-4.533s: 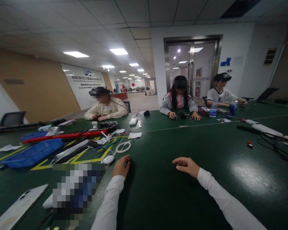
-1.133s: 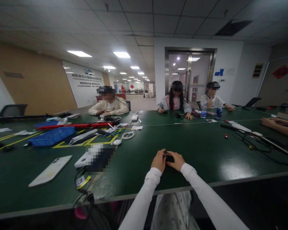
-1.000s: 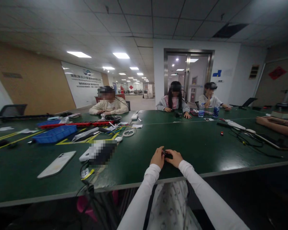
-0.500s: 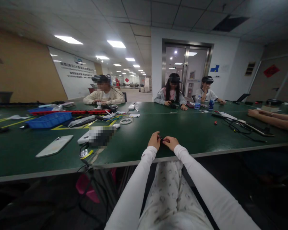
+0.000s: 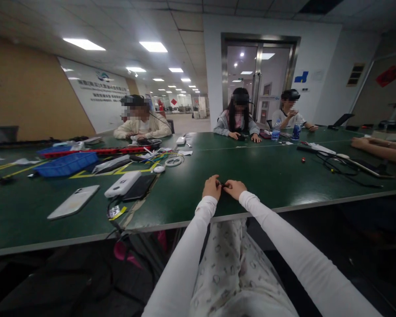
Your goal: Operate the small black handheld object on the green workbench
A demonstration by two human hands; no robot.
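Both hands meet over the green table (image 5: 267,176), near its front edge. Between their fingertips is a small black object (image 5: 222,185), too small and too covered by fingers to name. My left hand (image 5: 212,187) is closed on its left side, with fingers curled round it. From the right, my right hand (image 5: 235,189) pinches the same object between thumb and fingers.
To the left lie a white phone (image 5: 74,201), a white power bank (image 5: 122,184), a black flat item (image 5: 139,188), a blue tray (image 5: 67,165) and tangled cables. Cables and a tablet (image 5: 369,167) lie right. Several people sit around the table; another person's arms (image 5: 379,143) rest at far right.
My view has tilted down slightly, so the room sits higher in the picture. Both hands stay together on the small black object, with only slight finger movement.
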